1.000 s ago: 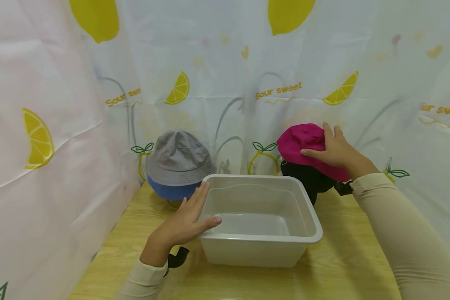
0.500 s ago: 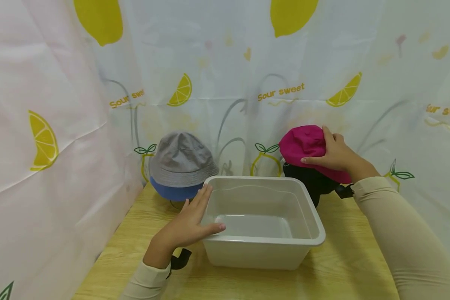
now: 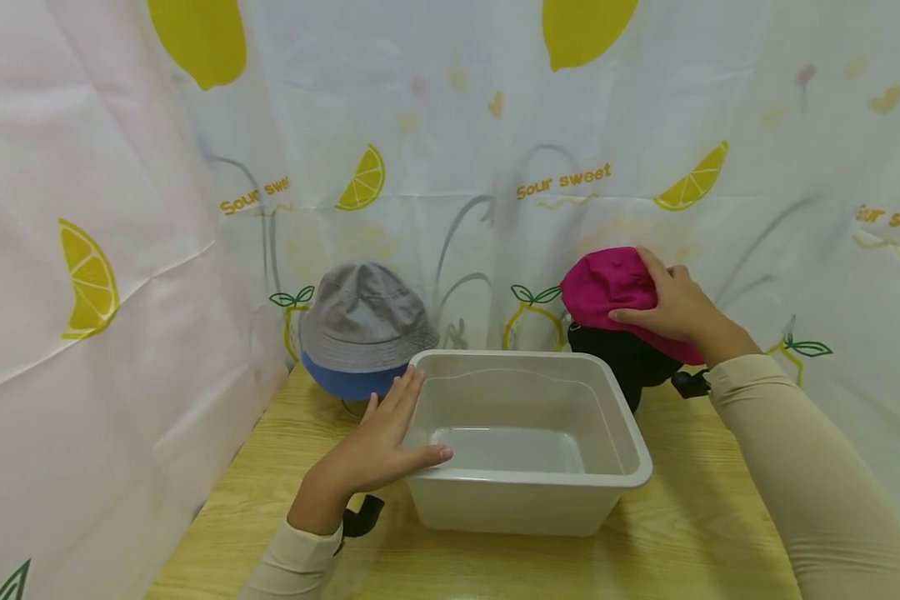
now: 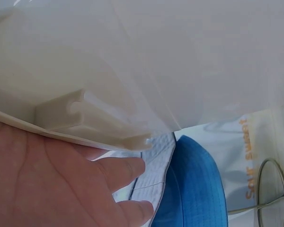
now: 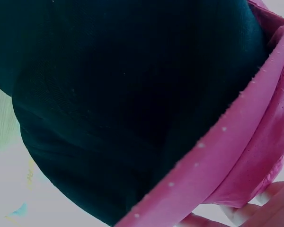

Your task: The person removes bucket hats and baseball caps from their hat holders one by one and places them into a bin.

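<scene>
A pink cap (image 3: pixel 606 287) sits over a black cap (image 3: pixel 618 354) at the back right. My right hand (image 3: pixel 675 304) grips the pink cap, thumb on its front and fingers behind the crown. In the right wrist view the pink cap's brim (image 5: pixel 213 146) lies across the black cap (image 5: pixel 109 109), with fingertips at the lower right corner. Fingers straight, my left hand (image 3: pixel 371 450) rests against the left rim of a pale plastic basin (image 3: pixel 513 504), its thumb over the front corner. The left wrist view shows the palm (image 4: pixel 42 179) beneath the basin's rim.
Left of the basin, a grey bucket hat (image 3: pixel 363 317) is stacked over a blue hat (image 3: pixel 348 383) on a wire stand (image 4: pixel 260 203). The wooden table (image 3: pixel 232 517) is walled at the back and sides by lemon-print curtain (image 3: pixel 450 125).
My right hand's spread fingers have drawn in around the pink cap's crown. My left hand stays at the basin's rim, and the head view has shifted slightly.
</scene>
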`<control>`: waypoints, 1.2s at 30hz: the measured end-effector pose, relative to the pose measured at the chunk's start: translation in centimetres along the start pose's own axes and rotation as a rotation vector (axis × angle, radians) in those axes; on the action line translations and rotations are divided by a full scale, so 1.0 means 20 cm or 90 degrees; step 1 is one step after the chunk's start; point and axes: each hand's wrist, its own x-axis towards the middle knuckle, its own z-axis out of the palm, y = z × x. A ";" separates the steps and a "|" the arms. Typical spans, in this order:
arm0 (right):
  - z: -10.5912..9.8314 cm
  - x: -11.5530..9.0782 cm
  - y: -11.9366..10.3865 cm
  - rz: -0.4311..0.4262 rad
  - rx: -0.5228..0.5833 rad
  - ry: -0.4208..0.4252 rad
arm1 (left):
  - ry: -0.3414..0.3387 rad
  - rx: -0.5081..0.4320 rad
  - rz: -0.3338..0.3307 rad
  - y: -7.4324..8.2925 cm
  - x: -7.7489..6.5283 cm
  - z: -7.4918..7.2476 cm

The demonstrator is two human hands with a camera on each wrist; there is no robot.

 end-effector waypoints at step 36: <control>-0.04 -0.02 -0.07 -0.074 -0.082 0.138 | -0.018 -0.015 -0.007 0.00 -0.01 -0.01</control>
